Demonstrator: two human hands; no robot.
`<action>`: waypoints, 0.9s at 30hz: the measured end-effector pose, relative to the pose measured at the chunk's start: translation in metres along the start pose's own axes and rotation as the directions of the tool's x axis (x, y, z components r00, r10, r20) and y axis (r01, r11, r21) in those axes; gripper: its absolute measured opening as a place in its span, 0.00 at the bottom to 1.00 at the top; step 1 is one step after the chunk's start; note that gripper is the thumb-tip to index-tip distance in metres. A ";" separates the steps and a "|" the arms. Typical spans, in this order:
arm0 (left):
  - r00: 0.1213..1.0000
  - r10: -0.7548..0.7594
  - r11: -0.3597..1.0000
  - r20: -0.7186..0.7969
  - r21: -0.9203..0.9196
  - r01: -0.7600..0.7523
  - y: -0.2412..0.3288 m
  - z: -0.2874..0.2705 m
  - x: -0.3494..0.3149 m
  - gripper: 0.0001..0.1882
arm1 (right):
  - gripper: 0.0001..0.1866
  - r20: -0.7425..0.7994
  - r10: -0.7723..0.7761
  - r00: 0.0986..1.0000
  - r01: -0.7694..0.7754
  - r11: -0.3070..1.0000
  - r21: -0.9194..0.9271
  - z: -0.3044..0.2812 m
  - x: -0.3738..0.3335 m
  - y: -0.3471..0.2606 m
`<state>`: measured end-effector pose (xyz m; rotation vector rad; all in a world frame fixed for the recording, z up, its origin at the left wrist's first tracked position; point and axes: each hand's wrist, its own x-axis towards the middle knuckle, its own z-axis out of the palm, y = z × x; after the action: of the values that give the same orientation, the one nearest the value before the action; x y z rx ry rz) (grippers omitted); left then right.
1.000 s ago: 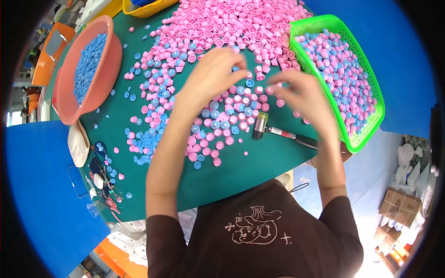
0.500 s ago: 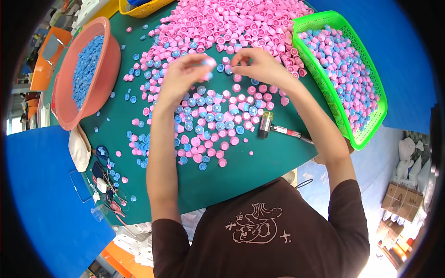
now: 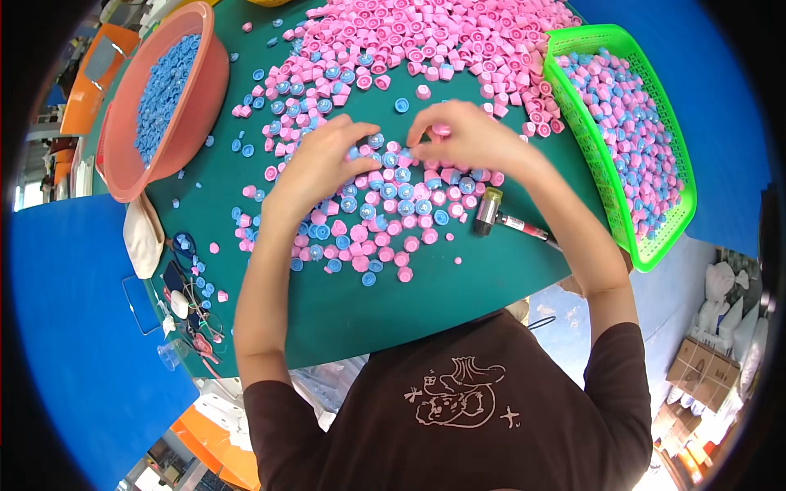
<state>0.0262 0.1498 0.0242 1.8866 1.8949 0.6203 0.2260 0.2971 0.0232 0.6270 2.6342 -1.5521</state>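
Small pink cup-shaped plastic pieces [image 3: 405, 275] and round blue caps [image 3: 369, 279] lie loosely grouped on the green table, some blue caps sitting on pink pieces. My left hand [image 3: 323, 159] rests at the group's left far side, thumb and forefinger apart around several pieces. Opposite it, my right hand [image 3: 475, 139] curls its fingers with a pink cup-shaped piece [image 3: 441, 129] showing among them. Its fingertips reach down to the pieces at the group's far edge. Whatever else lies under this palm is hidden.
A large pink heap [image 3: 442, 33] covers the far table. The green basket [image 3: 560, 98] at right holds mixed pieces; the salmon basin [image 3: 214, 78] at left holds blue caps. A small mallet [image 3: 489, 213] lies beside my right forearm. Cords and tools [image 3: 201, 344] clutter the near left corner.
Both hands have come down and nearer to the grouped pieces. The pieces my left fingers held up are no longer raised. The whole view has shifted slightly.
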 end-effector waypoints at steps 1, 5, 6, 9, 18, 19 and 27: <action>0.998 0.031 0.996 0.059 0.079 -0.036 -0.001 0.000 -0.003 0.23 | 0.12 -0.109 -0.116 0.987 0.079 0.950 -0.302 0.012 -0.006 -0.009; 0.989 0.055 0.995 0.138 0.076 -0.066 0.002 -0.003 0.005 0.26 | 0.13 -0.140 -0.135 0.981 0.046 0.860 -0.509 0.033 0.002 -0.014; 0.981 0.058 0.991 0.184 0.105 -0.079 0.002 -0.005 0.009 0.26 | 0.13 -0.129 -0.138 0.982 0.054 0.858 -0.511 0.032 0.006 -0.014; 0.968 0.050 0.982 0.248 0.167 -0.093 0.000 -0.008 0.013 0.25 | 0.14 -0.116 -0.186 0.976 0.110 0.874 -0.474 0.034 0.010 -0.014; 0.975 -0.055 0.990 0.216 0.140 0.024 0.004 -0.013 0.017 0.24 | 0.14 -0.162 -0.306 0.938 0.234 0.905 -0.355 0.036 0.029 -0.002; 0.981 -0.074 0.994 0.179 0.091 0.059 0.003 -0.012 0.018 0.22 | 0.14 -0.172 -0.314 0.934 0.246 0.912 -0.328 0.034 0.029 -0.002; 0.968 -0.111 0.935 0.223 -0.306 0.178 0.044 -0.024 0.050 0.17 | 0.14 -0.290 -0.307 0.906 0.259 0.946 -0.194 -0.019 -0.009 -0.014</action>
<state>0.0477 0.1990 0.0703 1.5254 1.6674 0.6220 0.2333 0.3047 0.0463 0.5417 3.1758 -1.3893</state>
